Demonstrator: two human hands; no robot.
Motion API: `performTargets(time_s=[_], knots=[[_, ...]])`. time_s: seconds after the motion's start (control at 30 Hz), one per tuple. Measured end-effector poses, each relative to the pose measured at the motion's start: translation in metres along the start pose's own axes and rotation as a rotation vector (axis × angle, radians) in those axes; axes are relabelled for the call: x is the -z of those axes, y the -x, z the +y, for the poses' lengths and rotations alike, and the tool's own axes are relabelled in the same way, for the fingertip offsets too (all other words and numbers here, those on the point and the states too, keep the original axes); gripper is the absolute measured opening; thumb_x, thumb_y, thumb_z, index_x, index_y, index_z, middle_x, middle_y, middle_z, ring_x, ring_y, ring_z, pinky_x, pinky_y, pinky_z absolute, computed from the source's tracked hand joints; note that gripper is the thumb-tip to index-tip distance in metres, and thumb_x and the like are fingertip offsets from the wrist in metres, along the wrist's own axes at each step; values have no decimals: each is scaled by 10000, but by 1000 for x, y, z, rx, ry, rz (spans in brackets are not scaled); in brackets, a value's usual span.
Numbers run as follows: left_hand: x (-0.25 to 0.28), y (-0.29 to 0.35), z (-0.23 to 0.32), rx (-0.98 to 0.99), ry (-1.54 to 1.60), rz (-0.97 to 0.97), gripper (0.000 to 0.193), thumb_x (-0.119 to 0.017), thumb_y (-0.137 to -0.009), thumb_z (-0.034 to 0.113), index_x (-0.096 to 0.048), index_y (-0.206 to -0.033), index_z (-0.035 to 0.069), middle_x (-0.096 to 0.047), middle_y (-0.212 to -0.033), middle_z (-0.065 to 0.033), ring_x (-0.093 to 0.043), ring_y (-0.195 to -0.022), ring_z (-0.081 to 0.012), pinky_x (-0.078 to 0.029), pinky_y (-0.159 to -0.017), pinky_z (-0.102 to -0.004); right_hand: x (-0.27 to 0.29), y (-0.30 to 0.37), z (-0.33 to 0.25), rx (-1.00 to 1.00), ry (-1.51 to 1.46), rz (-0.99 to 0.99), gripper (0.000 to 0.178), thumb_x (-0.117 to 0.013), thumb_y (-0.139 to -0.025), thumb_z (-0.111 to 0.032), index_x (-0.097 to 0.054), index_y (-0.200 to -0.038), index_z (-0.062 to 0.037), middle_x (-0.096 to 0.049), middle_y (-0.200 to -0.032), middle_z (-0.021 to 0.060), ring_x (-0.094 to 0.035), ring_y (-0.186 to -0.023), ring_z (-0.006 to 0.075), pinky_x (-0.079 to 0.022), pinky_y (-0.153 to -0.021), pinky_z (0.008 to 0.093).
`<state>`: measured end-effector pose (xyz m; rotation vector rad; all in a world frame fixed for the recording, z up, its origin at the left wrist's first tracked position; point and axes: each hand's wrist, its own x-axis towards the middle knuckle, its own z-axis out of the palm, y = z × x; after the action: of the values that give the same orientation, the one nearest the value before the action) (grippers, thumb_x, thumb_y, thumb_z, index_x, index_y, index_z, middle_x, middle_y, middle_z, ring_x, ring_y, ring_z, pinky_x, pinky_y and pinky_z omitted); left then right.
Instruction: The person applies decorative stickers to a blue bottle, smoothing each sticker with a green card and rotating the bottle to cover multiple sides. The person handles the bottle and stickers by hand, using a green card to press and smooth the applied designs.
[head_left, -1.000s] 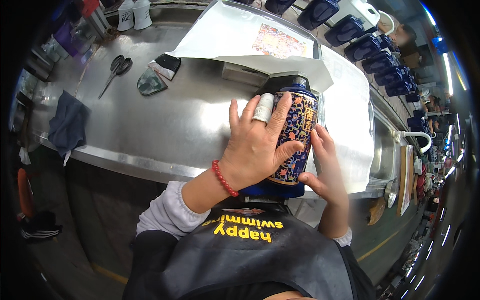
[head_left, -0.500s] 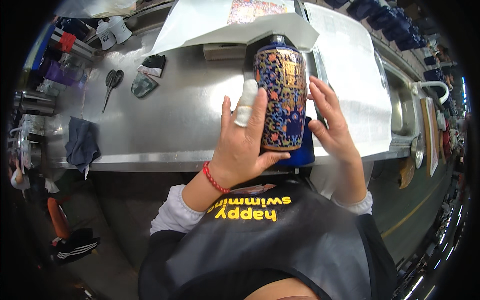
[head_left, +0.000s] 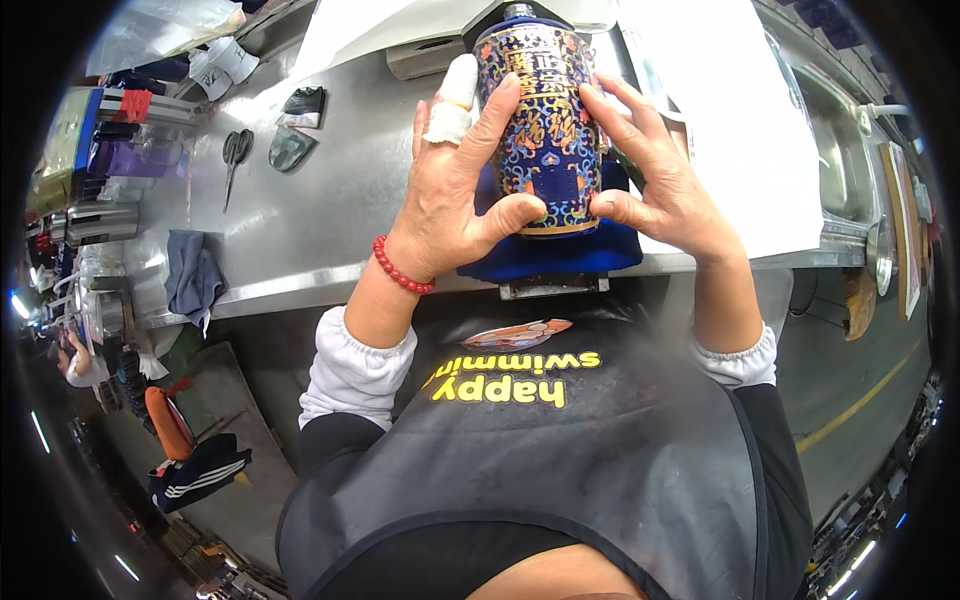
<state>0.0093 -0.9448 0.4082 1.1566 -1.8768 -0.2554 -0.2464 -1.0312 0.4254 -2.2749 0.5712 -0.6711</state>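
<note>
A dark blue bottle [head_left: 548, 150] with a colourful floral pattern and gold characters lies with its neck pointing away, on a blue cloth [head_left: 600, 250] at the table's front edge. My left hand [head_left: 450, 190] wears a white finger cover [head_left: 455, 95] on one finger. Its index fingertip rests on the bottle's left side and its thumb on the base end. On the other side, my right hand [head_left: 660, 185] lays its fingers along the bottle's right flank, thumb by the lower corner. Between them the two hands grip the bottle, fingers fairly straight.
On the steel table [head_left: 330, 210] to the left lie black scissors [head_left: 236, 158], two small dark pieces [head_left: 295, 125] and a grey cloth [head_left: 192, 275]. White sheets [head_left: 740, 130] cover the right side, beside a sink [head_left: 840, 140]. White cups [head_left: 222, 65] stand at the far left.
The bottle has turned about its length, so another part of its pattern faces up. My right fingers, slightly off it before, now touch it. The whole view has shifted, showing more apron.
</note>
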Motion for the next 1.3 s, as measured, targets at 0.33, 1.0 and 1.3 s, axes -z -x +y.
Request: performTargets(time_s=[0.33,1.0,1.3], knots=[[8,-3,11,70,10,-41,978,-602,-876,722,-396,-1563,57,-354,-1571,-325,-312,-1473,-497,-128,-1185,-642,15,-6,-10,-17,88,-79,1063,-742,-791,-673,-352,-1594,-96,-297,-1610,229,-370,-1446,419,-366,-1150,523],[13,-15,-1,188,-39,-53,1121,-579,-841,793,-273,-1605,32,-322,-1585,-302,-315,-1472,-477,-114,-1173,-684,23,-35,2,-81,-64,-76,1315,-869,-610,-669,-245,-1628,-117,-246,-1629,221,-340,-1475,400,-385,-1155,487],[11,-15,-8,190,-62,-110,1152,-596,-824,801,-254,-1612,33,-312,-1594,-297,-318,-1476,-469,-118,-1173,-684,23,-38,3,-114,-71,-112,1320,-902,-604,-607,-241,-1625,-95,-258,-1623,218,-351,-1468,385,-396,-1148,458]])
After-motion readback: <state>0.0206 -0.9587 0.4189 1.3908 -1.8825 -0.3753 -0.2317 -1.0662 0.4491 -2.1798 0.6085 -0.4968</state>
